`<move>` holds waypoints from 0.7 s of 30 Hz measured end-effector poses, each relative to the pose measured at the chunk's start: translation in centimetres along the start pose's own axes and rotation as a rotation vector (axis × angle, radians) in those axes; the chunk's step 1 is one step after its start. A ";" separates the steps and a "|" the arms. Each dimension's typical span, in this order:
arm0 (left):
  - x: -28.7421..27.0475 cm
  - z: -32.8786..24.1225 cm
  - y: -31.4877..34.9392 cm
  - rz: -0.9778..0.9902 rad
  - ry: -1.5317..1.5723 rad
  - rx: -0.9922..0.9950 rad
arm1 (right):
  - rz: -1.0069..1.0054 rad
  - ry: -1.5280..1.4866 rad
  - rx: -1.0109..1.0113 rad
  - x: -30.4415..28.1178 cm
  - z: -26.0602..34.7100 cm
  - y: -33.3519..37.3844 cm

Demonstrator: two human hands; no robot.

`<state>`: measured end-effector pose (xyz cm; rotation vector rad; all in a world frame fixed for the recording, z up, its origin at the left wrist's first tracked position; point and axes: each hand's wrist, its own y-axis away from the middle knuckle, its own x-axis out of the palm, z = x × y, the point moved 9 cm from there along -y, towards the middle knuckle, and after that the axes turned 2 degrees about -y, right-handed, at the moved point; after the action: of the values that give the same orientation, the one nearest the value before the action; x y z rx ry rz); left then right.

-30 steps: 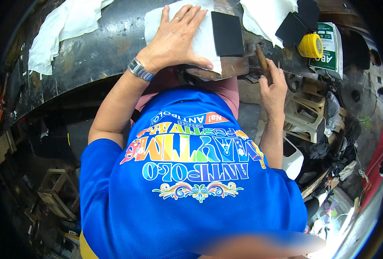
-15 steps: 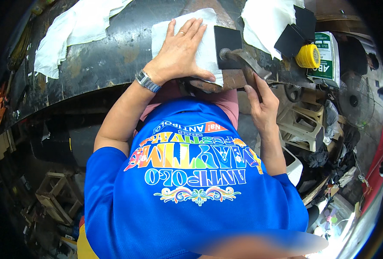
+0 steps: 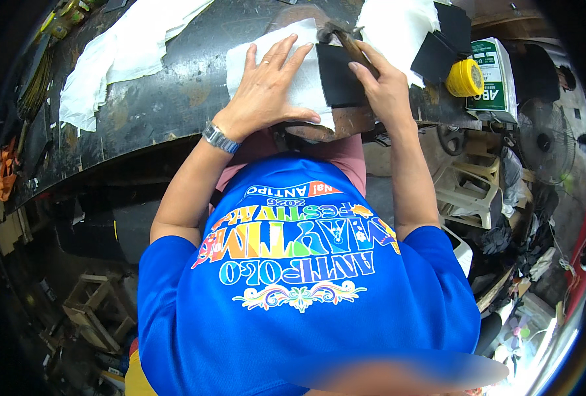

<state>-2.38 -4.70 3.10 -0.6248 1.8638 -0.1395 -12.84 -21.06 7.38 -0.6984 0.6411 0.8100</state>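
Observation:
My left hand [image 3: 264, 87] lies spread over a white sheet [image 3: 311, 79], its fingers apart and holding nothing. Along the sheet's right edge is a black rectangular piece [image 3: 339, 78], which looks flat and thin. My right hand [image 3: 388, 90] is closed round the handle of a hammer [image 3: 354, 47]. The hammer's metal head is at the far edge of the black piece; whether it touches is unclear. Both pieces rest over a worn brown slab [image 3: 354, 123] at the near edge of the dark table.
More white sheets [image 3: 125, 56] lie to the left on the dark table [image 3: 174, 92], others [image 3: 392, 30] to the right beside black pieces [image 3: 431, 56]. A yellow tub [image 3: 465, 78] and a green-and-white can [image 3: 494, 79] stand at the right. Plastic stools [image 3: 468, 191] and a fan [image 3: 545, 138] are beyond.
My right hand has moved the hammer away from me and slightly left, from the middle of the black piece to its far edge. My left hand stays spread on the white sheet.

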 end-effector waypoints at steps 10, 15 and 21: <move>-4.6 6.7 5.3 -0.171 0.094 -0.145 | -0.161 0.361 0.046 -7.0 -5.5 9.7; -4.2 8.7 5.3 -0.150 0.031 -0.248 | -0.293 0.140 -0.003 -6.3 -4.2 6.2; -4.5 7.7 5.5 -0.149 0.009 -0.219 | -0.095 0.369 -0.028 2.0 -0.7 0.3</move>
<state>3.77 3.69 1.79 -0.9159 1.8551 -0.0352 -12.21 -20.62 5.37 -0.9072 0.9224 0.6072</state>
